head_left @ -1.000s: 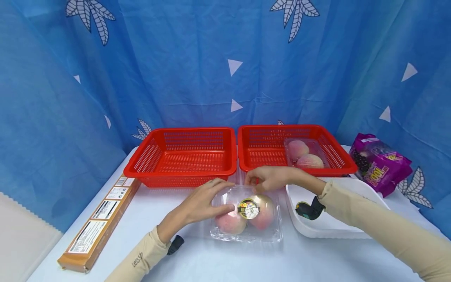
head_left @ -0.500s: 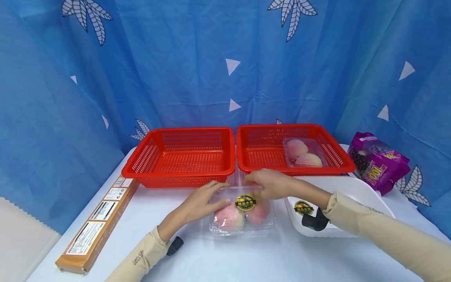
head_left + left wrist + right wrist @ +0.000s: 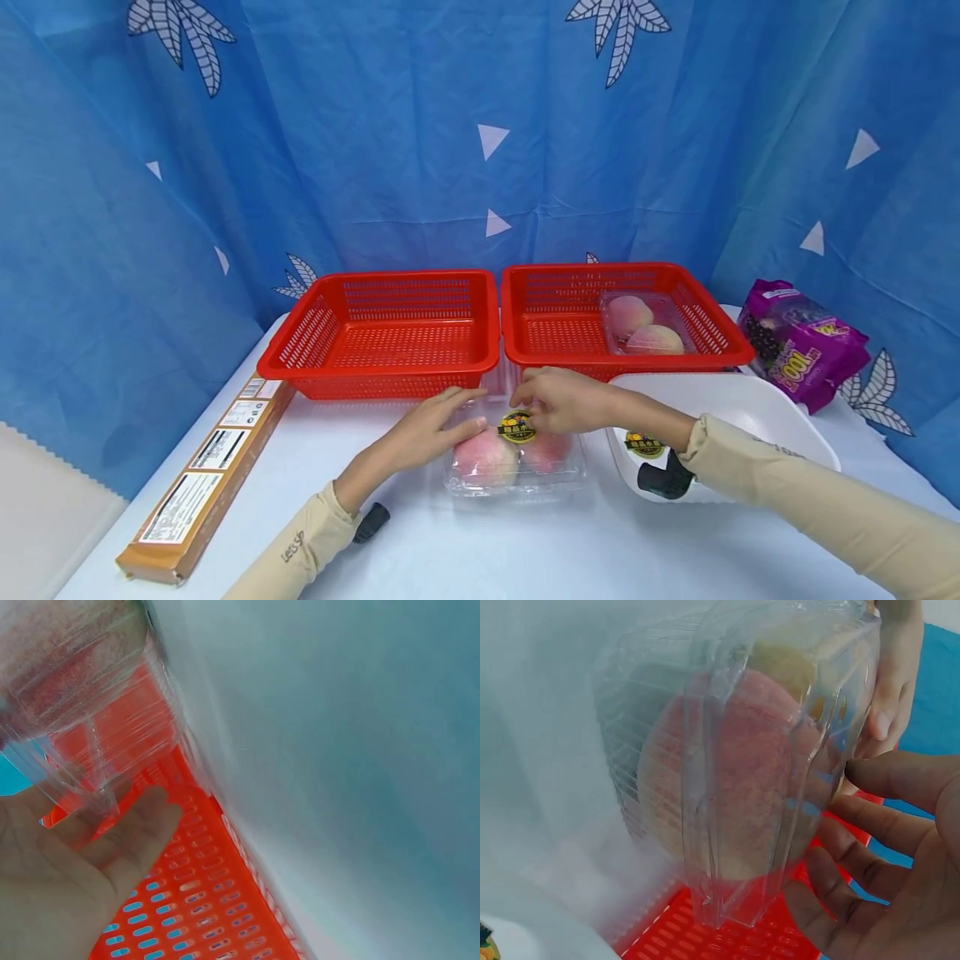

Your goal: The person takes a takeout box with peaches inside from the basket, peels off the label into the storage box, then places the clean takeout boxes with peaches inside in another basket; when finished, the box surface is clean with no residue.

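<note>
A clear plastic clamshell box (image 3: 517,486) with two pink peaches (image 3: 486,460) inside lies on the table in front of me. An oval black and gold sticker (image 3: 517,427) sits on its lid. My left hand (image 3: 423,433) rests along the box's left side, thumb over the lid and fingers reaching past the far left corner. My right hand (image 3: 572,401) is over the far right part of the lid, beside the sticker. In the right wrist view, the thumb (image 3: 889,776) touches the lid while the other fingers spread along the box's side.
Two red plastic baskets (image 3: 378,371) stand behind; the right one contains another clear box of peaches (image 3: 630,317). At right is a white tray (image 3: 787,417) with another oval sticker (image 3: 645,444) in it. A purple snack bag (image 3: 802,346) and a long brown carton (image 3: 206,479) flank the baskets.
The box has shifted slightly away from me and left, and its sticker now faces me more plainly. My right hand has moved slightly nearer; the left hand stays almost still.
</note>
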Motion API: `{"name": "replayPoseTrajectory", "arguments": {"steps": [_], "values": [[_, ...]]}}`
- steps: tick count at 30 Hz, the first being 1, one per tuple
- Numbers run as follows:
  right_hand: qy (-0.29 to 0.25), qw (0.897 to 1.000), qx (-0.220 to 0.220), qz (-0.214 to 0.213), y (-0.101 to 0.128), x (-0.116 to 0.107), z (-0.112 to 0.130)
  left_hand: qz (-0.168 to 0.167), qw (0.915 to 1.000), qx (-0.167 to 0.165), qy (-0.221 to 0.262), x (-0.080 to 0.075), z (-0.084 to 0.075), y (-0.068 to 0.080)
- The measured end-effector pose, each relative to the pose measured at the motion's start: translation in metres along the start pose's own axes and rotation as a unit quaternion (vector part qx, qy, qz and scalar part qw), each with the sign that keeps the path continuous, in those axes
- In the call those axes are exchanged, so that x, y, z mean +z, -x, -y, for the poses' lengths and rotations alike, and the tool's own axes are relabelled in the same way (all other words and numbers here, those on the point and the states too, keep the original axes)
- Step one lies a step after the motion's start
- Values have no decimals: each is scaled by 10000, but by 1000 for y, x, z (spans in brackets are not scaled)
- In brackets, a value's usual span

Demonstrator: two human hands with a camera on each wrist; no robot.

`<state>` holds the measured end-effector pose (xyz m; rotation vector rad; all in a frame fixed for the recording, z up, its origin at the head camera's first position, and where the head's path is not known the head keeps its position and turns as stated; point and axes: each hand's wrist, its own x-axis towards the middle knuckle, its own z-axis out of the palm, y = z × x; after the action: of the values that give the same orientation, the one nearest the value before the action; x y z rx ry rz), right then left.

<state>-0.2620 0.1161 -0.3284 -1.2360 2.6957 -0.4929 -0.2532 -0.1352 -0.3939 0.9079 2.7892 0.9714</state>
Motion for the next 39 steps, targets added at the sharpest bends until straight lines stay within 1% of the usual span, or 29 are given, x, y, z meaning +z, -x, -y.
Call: {"name": "replayPoseTrajectory", "arguments": {"steps": [13,19,27,35,39], "values": [[-152,9996,176,-154,-1,3,4,30,9994,-39,341,1,2,0],[-537,9981,253,-134,-6,3,4,59,9990,-29,446,2,2,-1],[-780,9962,382,-33,-11,3,5,147,9986,-93,492,1,2,-1],[-1415,9894,321,109,-8,0,2,104,9987,-2,493,1,1,-1],[-1681,9849,369,203,-6,-1,1,82,9986,8,517,1,1,0]]}}
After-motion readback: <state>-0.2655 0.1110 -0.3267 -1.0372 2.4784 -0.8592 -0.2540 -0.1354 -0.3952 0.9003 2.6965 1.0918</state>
